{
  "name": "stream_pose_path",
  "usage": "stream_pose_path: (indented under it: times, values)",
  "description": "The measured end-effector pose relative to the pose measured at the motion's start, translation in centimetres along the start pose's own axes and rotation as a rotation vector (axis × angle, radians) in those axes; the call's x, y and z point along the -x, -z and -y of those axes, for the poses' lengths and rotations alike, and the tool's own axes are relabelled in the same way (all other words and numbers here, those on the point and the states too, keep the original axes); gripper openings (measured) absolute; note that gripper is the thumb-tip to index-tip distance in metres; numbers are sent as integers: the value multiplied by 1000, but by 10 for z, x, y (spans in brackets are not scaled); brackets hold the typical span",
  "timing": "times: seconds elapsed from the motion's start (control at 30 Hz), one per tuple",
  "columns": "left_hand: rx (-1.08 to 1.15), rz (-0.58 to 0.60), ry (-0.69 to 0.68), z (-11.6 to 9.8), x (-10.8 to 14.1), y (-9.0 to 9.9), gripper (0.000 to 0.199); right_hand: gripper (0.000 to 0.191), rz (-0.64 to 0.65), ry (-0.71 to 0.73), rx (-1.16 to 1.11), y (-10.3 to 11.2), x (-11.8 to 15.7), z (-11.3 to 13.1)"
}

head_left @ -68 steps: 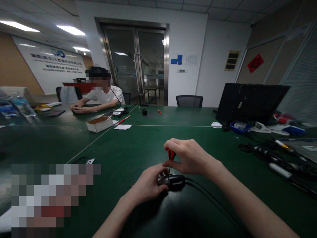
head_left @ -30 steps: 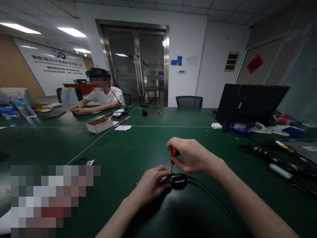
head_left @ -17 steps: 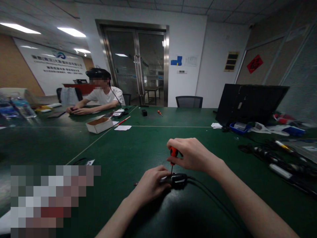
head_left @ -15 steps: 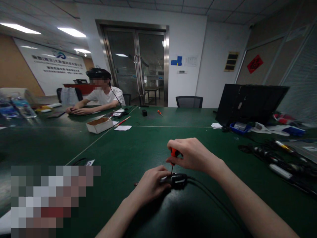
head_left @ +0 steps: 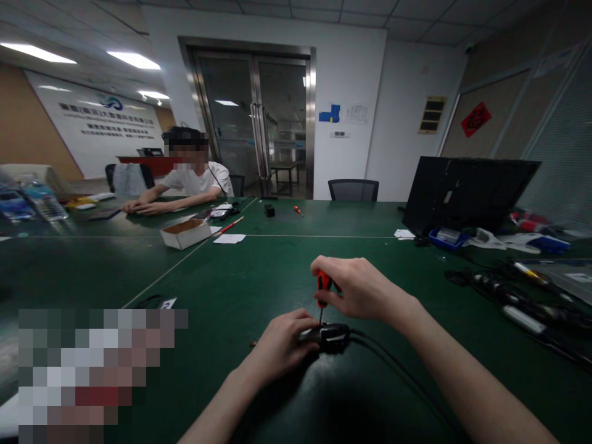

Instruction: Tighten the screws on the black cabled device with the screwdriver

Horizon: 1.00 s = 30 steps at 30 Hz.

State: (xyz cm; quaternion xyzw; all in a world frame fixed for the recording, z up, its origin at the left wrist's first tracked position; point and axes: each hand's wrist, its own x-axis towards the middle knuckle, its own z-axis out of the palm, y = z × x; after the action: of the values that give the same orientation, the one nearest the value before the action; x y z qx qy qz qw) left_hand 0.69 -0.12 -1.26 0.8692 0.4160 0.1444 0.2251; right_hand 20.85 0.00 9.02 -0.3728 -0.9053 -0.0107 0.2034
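Observation:
My right hand [head_left: 354, 285] is closed round the red and black handle of a screwdriver [head_left: 324, 282], held upright. Its thin shaft points down to a black corded device [head_left: 335, 338] lying on the green table [head_left: 272, 271]. My left hand [head_left: 287, 338] grips the left part of that device, its fingers over the top and near side. A black cable [head_left: 398, 364] runs from the device's right end toward the lower right. Where exactly the screwdriver tip meets the device is too small to tell.
A white open box [head_left: 185, 234], papers [head_left: 230, 238] and a red pencil-like stick lie beyond at the left. A second small screwdriver [head_left: 298, 211] and a black block [head_left: 269, 211] are farther back. A monitor [head_left: 467, 197] and cables [head_left: 504, 290] stand right. A person sits across.
The fingers of my right hand and the screwdriver handle have shifted very slightly left. My left hand and the device look unmoved.

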Motion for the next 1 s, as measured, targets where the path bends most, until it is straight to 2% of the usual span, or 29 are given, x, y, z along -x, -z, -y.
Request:
stream_pose_path:
  times: [0.23,0.33,0.5,0.7,0.83,1.0]
  values:
    - [-15,1,-19,3,-1,-1,27,31,-38,29,99,-4,-1,-3]
    - [-8,-2,-23,2,-1,-1,26,21,-33,31,-1,-2,0,-2]
    - [-10,-14,-23,1,0,-1,24,24,2,46,-139,-1,1,0]
    - [-22,-8,-12,1,-1,-1,26,17,-13,10,-1,-3,-2,-2]
    - [-36,4,-19,0,0,0,29,25,-18,11,96,-3,-2,-4]
    - [-19,9,-28,-1,0,2,25,16,-33,28,11,-1,0,-1]
